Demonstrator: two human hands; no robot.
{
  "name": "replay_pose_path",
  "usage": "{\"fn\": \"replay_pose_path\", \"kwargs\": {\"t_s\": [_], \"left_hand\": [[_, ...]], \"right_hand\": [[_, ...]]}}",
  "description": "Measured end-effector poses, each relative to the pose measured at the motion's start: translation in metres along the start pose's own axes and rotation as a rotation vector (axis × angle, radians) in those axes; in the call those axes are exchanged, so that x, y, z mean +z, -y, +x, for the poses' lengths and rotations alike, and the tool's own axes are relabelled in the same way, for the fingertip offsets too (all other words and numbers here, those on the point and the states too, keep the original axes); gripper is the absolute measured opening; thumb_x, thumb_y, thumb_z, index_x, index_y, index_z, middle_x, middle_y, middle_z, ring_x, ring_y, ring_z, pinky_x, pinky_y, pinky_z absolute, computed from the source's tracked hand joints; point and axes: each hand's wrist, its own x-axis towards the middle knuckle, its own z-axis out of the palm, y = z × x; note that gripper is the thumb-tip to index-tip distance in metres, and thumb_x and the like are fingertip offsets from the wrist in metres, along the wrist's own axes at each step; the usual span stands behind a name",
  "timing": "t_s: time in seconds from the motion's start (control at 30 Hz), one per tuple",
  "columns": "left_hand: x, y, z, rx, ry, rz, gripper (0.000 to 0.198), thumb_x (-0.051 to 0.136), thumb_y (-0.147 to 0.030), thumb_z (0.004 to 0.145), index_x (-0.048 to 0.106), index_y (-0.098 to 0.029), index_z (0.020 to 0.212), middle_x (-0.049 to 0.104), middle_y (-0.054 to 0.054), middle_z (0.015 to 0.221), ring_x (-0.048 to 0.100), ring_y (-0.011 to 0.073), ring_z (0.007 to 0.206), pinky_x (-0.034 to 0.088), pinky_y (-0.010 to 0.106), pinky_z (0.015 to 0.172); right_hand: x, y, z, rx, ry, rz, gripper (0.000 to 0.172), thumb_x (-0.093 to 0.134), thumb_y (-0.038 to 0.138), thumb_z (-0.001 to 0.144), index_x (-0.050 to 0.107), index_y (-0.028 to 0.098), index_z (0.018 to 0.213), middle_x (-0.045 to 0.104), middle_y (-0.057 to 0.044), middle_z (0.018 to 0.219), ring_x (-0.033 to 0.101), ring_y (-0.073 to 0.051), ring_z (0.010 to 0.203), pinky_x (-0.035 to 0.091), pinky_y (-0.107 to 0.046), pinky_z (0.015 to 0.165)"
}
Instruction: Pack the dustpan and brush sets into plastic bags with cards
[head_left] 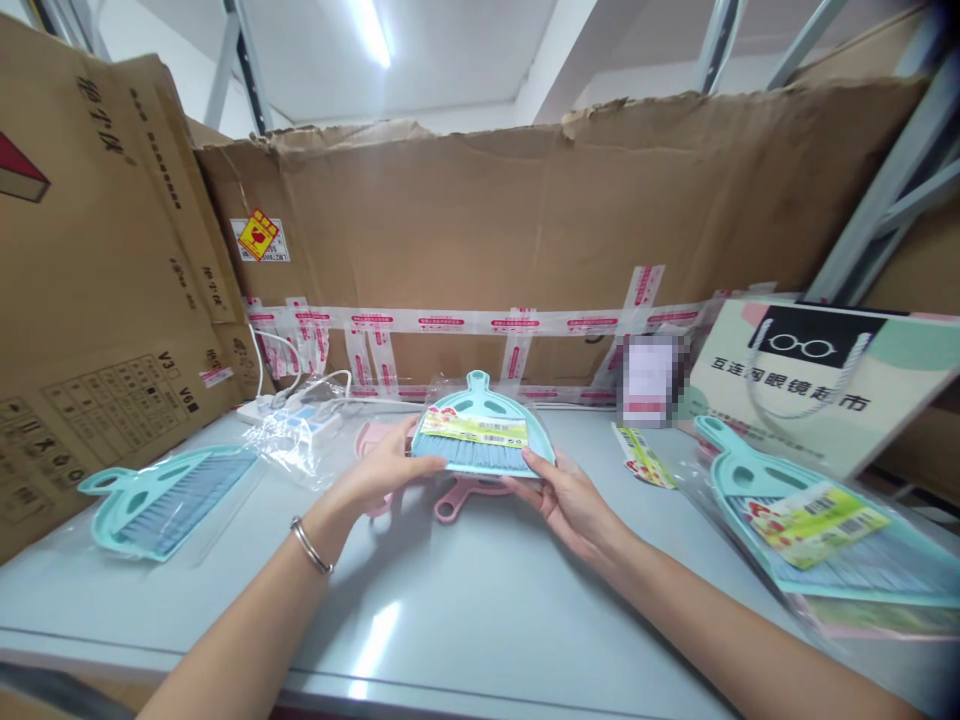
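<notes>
Between my two hands is a teal dustpan and brush set with a green and yellow label card across it, in what looks like a clear bag. My left hand grips its lower left corner, thumb along the bristle edge. At the lower right corner, my right hand pinches the set with the thumb on top. Pink dustpan pieces lie on the table behind and below it, partly hidden by the set and my left hand.
Another bagged teal set lies at the left; more bagged sets are stacked at the right. A loose label card rests near a blurred upright object. A power strip, plastic wrap, a paper bag and cardboard boxes border the table.
</notes>
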Motion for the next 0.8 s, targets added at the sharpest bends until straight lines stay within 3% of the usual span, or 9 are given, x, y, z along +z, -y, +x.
{"fn": "replay_pose_path", "kwargs": {"t_s": [0.1,0.2,0.33,0.4,0.5,0.6,0.7,0.73,0.8], "left_hand": [[0.009,-0.005,-0.001,-0.161,-0.024,-0.092,0.055,0.076,-0.024,0.059,0.055,-0.017,0.109,0.065,0.010,0.101,0.065,0.0190,0.084,0.053,0.033,0.073],[0.016,-0.006,-0.001,-0.189,-0.102,-0.107,0.047,0.075,-0.029,0.060,0.057,-0.015,0.102,0.067,0.007,0.087,0.064,0.0142,0.070,0.052,0.028,0.066],[0.024,-0.003,0.001,-0.197,-0.171,-0.015,0.033,0.071,-0.039,0.065,0.058,-0.014,0.081,0.059,-0.001,0.057,0.058,0.0116,0.054,0.049,0.023,0.052],[0.023,-0.004,0.001,-0.182,-0.137,0.059,0.033,0.065,-0.046,0.069,0.058,-0.014,0.075,0.058,-0.001,0.055,0.058,0.0120,0.053,0.047,0.022,0.049],[0.014,-0.008,0.001,-0.198,-0.033,0.115,0.038,0.052,-0.050,0.078,0.061,-0.013,0.082,0.066,0.007,0.072,0.064,0.0168,0.069,0.050,0.026,0.059],[0.001,-0.008,0.000,-0.159,0.025,0.163,0.042,0.049,-0.040,0.081,0.053,-0.016,0.116,0.066,0.010,0.097,0.064,0.0195,0.085,0.051,0.033,0.075],[-0.002,-0.004,-0.001,0.006,0.214,0.151,0.075,0.062,-0.024,0.073,0.025,-0.029,0.138,0.050,0.011,0.130,0.055,0.0215,0.109,0.047,0.035,0.087],[0.000,-0.003,-0.002,0.062,0.253,0.127,0.084,0.066,-0.021,0.070,0.020,-0.032,0.140,0.042,0.011,0.137,0.050,0.0226,0.116,0.046,0.035,0.089],[0.006,-0.002,-0.002,0.144,0.222,0.069,0.087,0.070,-0.020,0.066,0.022,-0.032,0.138,0.034,0.011,0.143,0.048,0.0244,0.118,0.047,0.035,0.089]], "right_hand": [[-0.002,0.004,0.001,-0.001,0.062,-0.025,0.027,0.069,0.016,0.071,0.056,0.018,0.096,0.069,-0.002,0.100,0.067,-0.016,0.086,0.059,-0.024,0.069],[-0.003,0.007,0.002,0.020,0.111,-0.065,0.028,0.070,0.012,0.069,0.057,0.017,0.094,0.070,-0.004,0.097,0.068,-0.016,0.083,0.059,-0.024,0.071],[-0.002,0.007,0.003,0.037,-0.049,-0.084,0.012,0.062,0.008,0.075,0.058,0.014,0.085,0.072,-0.006,0.076,0.069,-0.015,0.068,0.059,-0.022,0.062],[-0.003,0.007,0.005,0.029,-0.129,-0.068,0.006,0.057,0.007,0.079,0.058,0.013,0.079,0.071,-0.008,0.068,0.068,-0.013,0.059,0.058,-0.020,0.057],[-0.004,0.011,0.006,0.008,-0.184,-0.015,0.010,0.056,0.006,0.079,0.058,0.013,0.073,0.071,-0.008,0.065,0.067,-0.012,0.055,0.056,-0.018,0.055],[-0.004,0.014,0.006,-0.006,-0.190,0.005,0.011,0.057,0.004,0.078,0.058,0.014,0.071,0.071,-0.007,0.063,0.067,-0.012,0.055,0.056,-0.017,0.055],[-0.005,0.016,0.006,-0.006,-0.180,0.021,0.010,0.059,0.005,0.076,0.058,0.014,0.072,0.070,-0.006,0.063,0.066,-0.012,0.054,0.056,-0.018,0.055],[-0.005,0.017,0.006,-0.004,-0.174,0.025,0.010,0.060,0.005,0.075,0.058,0.014,0.071,0.070,-0.005,0.062,0.066,-0.012,0.053,0.056,-0.017,0.054],[-0.006,0.017,0.006,-0.017,-0.155,0.025,0.010,0.063,0.006,0.072,0.058,0.014,0.070,0.069,-0.003,0.059,0.065,-0.011,0.051,0.055,-0.017,0.052]]}}
